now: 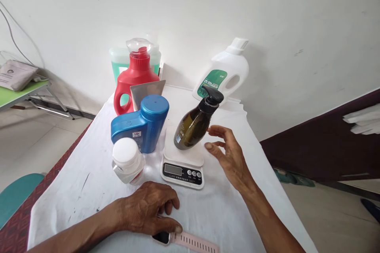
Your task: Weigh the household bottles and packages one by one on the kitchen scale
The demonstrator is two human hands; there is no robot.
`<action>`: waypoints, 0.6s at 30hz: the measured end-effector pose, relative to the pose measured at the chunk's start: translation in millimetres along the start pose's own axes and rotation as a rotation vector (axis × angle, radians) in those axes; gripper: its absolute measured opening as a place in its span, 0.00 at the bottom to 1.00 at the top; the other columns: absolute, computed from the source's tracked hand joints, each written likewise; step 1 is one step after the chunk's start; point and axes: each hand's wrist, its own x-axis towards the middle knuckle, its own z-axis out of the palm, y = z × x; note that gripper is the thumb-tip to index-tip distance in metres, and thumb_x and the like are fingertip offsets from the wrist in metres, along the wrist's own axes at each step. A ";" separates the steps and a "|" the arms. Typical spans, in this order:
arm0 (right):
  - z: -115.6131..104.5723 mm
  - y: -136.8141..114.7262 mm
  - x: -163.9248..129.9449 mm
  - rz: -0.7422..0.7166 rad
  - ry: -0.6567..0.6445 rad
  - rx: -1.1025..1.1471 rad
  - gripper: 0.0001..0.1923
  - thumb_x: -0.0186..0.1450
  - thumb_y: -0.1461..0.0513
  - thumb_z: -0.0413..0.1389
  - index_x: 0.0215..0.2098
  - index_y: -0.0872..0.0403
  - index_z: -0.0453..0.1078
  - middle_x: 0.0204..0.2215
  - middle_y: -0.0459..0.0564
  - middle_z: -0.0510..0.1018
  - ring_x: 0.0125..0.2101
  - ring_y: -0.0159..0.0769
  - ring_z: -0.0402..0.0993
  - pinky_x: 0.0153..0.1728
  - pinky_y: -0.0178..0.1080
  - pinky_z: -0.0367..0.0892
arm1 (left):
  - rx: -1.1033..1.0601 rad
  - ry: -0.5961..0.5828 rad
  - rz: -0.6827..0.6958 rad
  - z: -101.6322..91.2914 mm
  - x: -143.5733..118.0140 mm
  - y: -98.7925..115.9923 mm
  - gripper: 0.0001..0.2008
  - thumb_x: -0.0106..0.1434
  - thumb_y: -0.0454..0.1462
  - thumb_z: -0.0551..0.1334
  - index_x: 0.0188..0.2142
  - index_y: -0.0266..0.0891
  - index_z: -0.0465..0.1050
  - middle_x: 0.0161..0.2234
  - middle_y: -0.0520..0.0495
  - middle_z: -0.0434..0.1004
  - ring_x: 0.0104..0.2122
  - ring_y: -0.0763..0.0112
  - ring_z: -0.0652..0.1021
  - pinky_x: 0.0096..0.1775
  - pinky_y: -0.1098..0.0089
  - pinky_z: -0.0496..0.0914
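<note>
Pump Bottle Perches on Kitchen Scale, Hand at Its Side

A dark pump bottle (192, 128) stands on the platform of a white scale (184, 160) on a cloth-covered table (234, 221). The right hand (230, 158) is spread beside it, thumb and fingers curved apart; whether a fingertip touches cannot be told. The left hand (148, 207) rests near the front, fingers loosely bent, thumb over a pink-strapped watch (192, 241). The bottle leans in this wide view, though a true tilt is unclear. Tall on a small platform, it could topple if the right fingertips bump its upper part, perhaps striking the blue bottle (157, 126). A careless lift of the left hand could likewise knock the white-capped jar (126, 158) or drag the watch.
</note>
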 end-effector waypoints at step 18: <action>51.5 -32.6 99.2 0.003 0.228 -0.286 0.29 0.51 0.47 0.70 0.45 0.51 0.71 0.41 0.55 0.84 0.43 0.55 0.80 0.45 0.52 0.73 | -0.013 -0.010 -0.038 7.6 0.3 -17.6 0.22 0.58 0.50 0.75 0.47 0.45 0.78 0.41 0.49 0.80 0.42 0.65 0.78 0.48 0.68 0.71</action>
